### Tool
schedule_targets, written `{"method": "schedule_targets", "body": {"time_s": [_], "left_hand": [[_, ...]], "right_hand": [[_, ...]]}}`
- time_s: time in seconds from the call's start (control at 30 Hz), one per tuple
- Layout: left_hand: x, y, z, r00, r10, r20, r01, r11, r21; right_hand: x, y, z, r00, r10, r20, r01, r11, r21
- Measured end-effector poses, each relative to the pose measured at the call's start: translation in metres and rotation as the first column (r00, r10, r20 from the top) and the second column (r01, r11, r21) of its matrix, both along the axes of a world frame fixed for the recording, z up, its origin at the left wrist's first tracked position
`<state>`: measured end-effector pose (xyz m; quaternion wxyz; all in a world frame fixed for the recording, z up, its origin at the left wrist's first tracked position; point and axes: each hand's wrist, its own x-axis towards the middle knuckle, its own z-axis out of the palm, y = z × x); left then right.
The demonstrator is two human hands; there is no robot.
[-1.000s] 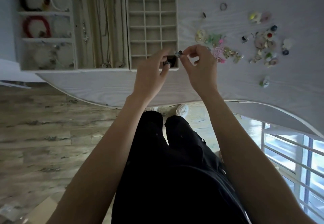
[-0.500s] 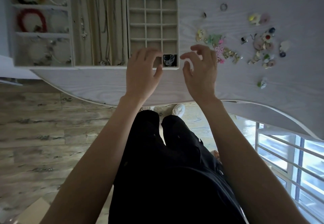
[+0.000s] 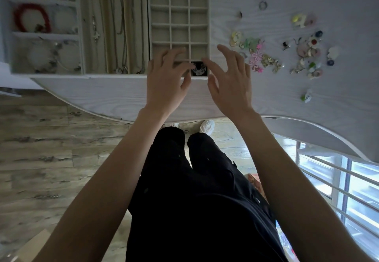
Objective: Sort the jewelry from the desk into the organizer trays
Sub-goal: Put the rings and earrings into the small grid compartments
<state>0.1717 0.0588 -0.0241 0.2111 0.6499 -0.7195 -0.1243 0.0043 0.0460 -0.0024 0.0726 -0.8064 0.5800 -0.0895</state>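
Across the pale wood-grain surface, a curved front edge overhangs a grey plank floor, with a barred window low on the right. Loose jewelry lies scattered right of the grid tray, whose long axis runs away from the person. A dark piece sits in its nearest right compartment. Necklace and bracelet trays lie further left. Left hand and right hand hover either side of it, fingers spread, holding nothing.

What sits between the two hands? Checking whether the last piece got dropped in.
Head view: a dark, patterned piece in the beige grid tray's nearest right compartment.
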Motion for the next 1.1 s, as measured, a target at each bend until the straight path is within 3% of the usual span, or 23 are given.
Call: {"method": "schedule_targets", "body": {"time_s": [0.2, 0.53, 0.93, 1.1], "left_hand": [[-0.01, 0.003, 0.005, 0.961, -0.074, 0.266, 0.076, 0.997, 0.0], [-0.007, 0.002, 0.008, 0.93, -0.127, 0.346, 0.126, 0.992, 0.024], [-0.005, 0.0, 0.008, 0.96, -0.125, 0.251, 0.142, 0.989, -0.051], [-0.006, 0.002, 0.015, 0.996, -0.018, 0.082, 0.022, 0.999, -0.042]], "right_hand": [[0.003, 0.005, -0.004, 1.0, 0.017, -0.01, -0.018, 1.0, -0.018], [0.013, 0.004, -0.006, 0.99, -0.004, -0.138, -0.005, 0.998, -0.064], [0.013, 0.003, -0.009, 0.998, -0.011, -0.062, 0.004, 0.993, -0.116], [0.006, 0.007, 0.003, 0.989, -0.061, 0.136, 0.081, 0.986, -0.147]]}}
